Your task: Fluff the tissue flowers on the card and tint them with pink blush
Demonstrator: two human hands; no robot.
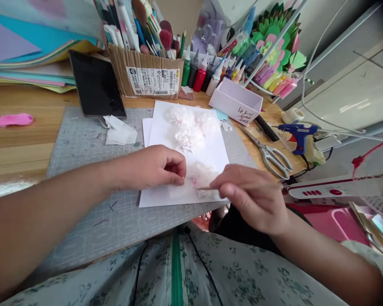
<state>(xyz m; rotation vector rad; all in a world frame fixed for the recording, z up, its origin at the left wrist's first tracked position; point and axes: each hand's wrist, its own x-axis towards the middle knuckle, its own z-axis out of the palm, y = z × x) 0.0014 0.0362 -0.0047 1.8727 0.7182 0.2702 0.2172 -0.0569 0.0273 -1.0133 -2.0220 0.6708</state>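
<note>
Care should keep the white puff (205,172) neat — right hand (254,196) holding a thin stick (204,188), left hand's (156,167) grip too hidden to tell.

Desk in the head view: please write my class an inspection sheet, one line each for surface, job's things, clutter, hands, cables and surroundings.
Surface: grey cutting mat on a wooden table.
Job's things: white ruffled clumps on white paper; another ruffled piece, near the hands, with a pink spot.
Clutter: crumpled tissue, pink item, scissors, blue glue gun.
Hands: left hand beside the nearer piece, grip unclear; right hand holds a thin stick.
Cables: white cable at right; black cords over the clothing.
Surroundings: cardboard box of pens and brushes, bottles beside it.
</note>
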